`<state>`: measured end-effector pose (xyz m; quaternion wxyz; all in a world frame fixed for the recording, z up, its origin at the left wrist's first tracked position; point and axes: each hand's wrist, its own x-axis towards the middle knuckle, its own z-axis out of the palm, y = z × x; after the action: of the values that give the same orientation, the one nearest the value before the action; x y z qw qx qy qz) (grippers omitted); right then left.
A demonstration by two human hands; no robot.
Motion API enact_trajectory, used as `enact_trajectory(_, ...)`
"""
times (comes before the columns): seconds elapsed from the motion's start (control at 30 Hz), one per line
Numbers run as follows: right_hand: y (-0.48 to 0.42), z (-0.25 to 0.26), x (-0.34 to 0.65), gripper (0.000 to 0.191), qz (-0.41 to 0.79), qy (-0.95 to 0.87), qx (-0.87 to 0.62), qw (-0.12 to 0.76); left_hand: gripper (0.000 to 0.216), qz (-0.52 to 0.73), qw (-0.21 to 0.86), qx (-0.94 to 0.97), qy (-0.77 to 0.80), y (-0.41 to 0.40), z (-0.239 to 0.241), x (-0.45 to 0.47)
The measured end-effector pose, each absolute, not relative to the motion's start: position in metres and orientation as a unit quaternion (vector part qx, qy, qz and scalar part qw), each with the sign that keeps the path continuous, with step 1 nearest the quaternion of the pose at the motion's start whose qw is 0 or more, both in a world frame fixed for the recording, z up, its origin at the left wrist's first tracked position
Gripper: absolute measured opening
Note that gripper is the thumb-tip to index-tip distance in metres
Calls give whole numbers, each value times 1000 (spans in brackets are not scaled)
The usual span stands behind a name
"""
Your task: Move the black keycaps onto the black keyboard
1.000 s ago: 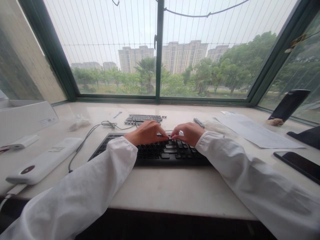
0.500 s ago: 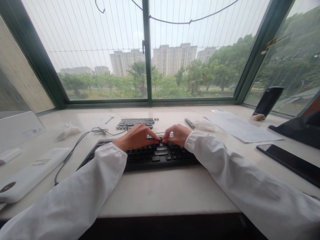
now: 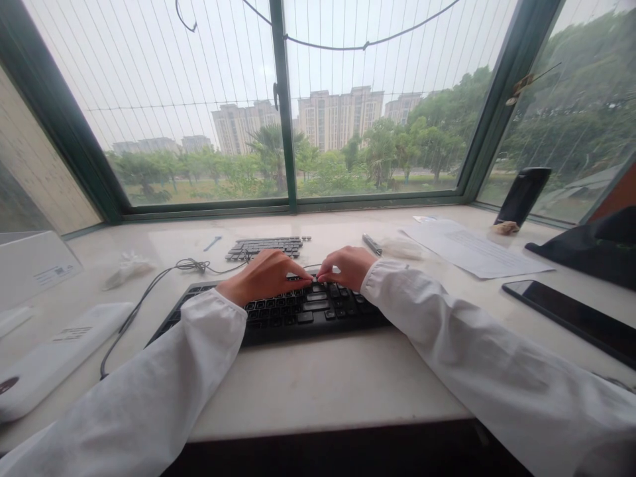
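Observation:
A black keyboard (image 3: 305,318) lies flat on the white sill, many of its key positions on the left and middle showing bare sockets, with keycaps seated toward the right. My left hand (image 3: 263,277) is over its upper middle, thumb and index finger pinched at the back row. Right beside those fingertips, my right hand (image 3: 346,267) makes a similar pinch, its thumb and index finger nearly touching the left ones. Whatever sits between the fingertips is too small to make out. Behind the left hand, loose keycaps (image 3: 263,247) are set out in rows.
A black cable (image 3: 144,298) runs left from the keyboard. At left are a white box (image 3: 37,262), a plastic bag (image 3: 128,268), a blue tool (image 3: 212,243) and a white device (image 3: 69,341). Paper (image 3: 477,252), a pen-like object (image 3: 371,244) and a phone (image 3: 571,318) lie right.
The whole view has shifted slightly, so things sit a little further left. Both hands keep their pinch at the same spot on the keyboard, the right fingers slightly higher.

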<state>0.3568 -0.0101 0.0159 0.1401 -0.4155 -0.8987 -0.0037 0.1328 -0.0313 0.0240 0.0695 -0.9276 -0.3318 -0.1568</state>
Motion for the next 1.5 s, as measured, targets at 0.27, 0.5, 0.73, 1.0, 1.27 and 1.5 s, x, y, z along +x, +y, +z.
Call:
enact_trajectory(0.27, -10, 15, 357, 18, -14, -906, -401, 134, 27, -157, 66, -927, -333, -32, 24, 133)
enact_trajectory(0.5, -16, 22, 355, 18, -43, -919, -376, 112, 25, -163, 67, -925, -335, -29, 23, 131)
enact_trajectory(0.73, -20, 26, 355, 19, -81, -919, -371, 108, 27, -161, 92, -923, -336, -31, 23, 132)
enact_trajectory(1.0, -19, 25, 357, 19, -77, -917, -376, 109, 26, -160, 90, -924, -335, -30, 23, 132)
enact_trajectory(1.27, -18, 24, 356, 18, -69, -918, -376, 105, 26, -156, 88, -925, -335, -30, 22, 132)
enact_trajectory(1.5, -13, 19, 356, 15, -26, -905, -405, 132, 25, -142, 92, -923, -346, -34, 25, 135)
